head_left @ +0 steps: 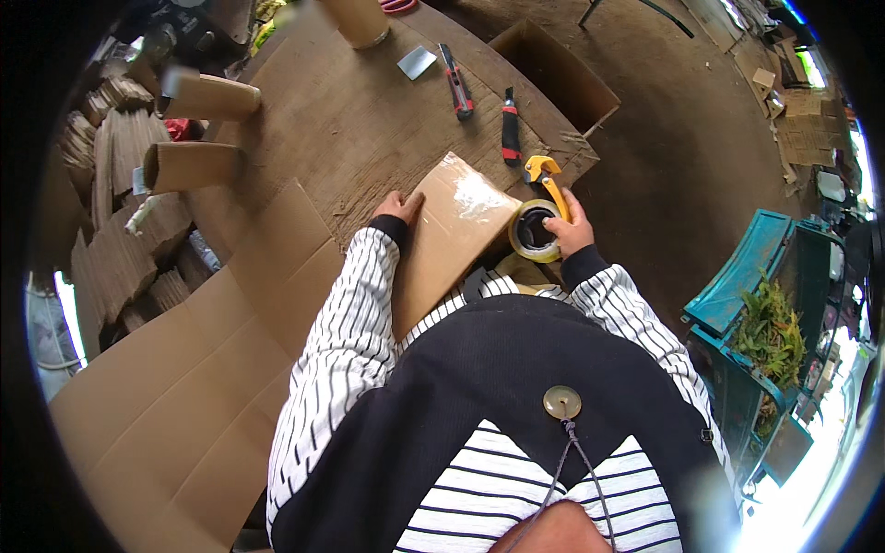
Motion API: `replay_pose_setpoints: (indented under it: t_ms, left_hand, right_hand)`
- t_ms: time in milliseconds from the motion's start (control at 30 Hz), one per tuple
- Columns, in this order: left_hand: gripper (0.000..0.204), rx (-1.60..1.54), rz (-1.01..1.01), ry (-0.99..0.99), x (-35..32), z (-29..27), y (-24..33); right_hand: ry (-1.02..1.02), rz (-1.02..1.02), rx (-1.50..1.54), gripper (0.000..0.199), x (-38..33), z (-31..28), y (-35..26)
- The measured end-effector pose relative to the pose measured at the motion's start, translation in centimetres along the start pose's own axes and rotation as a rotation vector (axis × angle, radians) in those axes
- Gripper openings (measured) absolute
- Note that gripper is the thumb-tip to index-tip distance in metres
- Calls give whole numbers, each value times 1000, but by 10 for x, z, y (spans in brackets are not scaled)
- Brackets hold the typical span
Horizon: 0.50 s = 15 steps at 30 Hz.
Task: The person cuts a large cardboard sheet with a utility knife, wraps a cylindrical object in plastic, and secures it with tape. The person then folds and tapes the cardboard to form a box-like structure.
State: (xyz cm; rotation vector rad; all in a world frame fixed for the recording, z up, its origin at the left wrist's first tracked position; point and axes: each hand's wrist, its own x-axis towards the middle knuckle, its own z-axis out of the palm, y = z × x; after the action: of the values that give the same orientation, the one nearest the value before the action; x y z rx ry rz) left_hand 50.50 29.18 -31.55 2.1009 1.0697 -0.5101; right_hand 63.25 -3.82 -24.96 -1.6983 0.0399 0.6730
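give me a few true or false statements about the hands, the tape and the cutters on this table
1. The right hand holds a yellow tape dispenser. True.
2. The left hand holds a box cutter. False: it rests flat on the far edge of the taped cardboard box.
3. Two box cutters lie on the wooden table. True.
4. The box cutters lie on top of the taped box. False: they lie apart from it, on the table.

Both forearms, in striped sleeves with black cuffs, reach forward from the chest. The left hand (399, 205) lies flat, palm down, fingers pointing ahead and pressed down. The right hand (569, 229) is curled closed in a grip, knuckles up, wrist bent slightly inward.
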Motion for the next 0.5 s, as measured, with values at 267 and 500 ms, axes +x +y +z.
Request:
replay_pose_setpoints:
  t_ms: [267, 500]
  left_hand:
    - [45, 92, 190, 558, -110, -98, 46]
    - [49, 140, 89, 485, -131, 30, 32]
  right_hand:
    - [-70, -326, -392, 79, 48, 31, -26]
    - [-188, -406, -374, 75, 57, -13, -48]
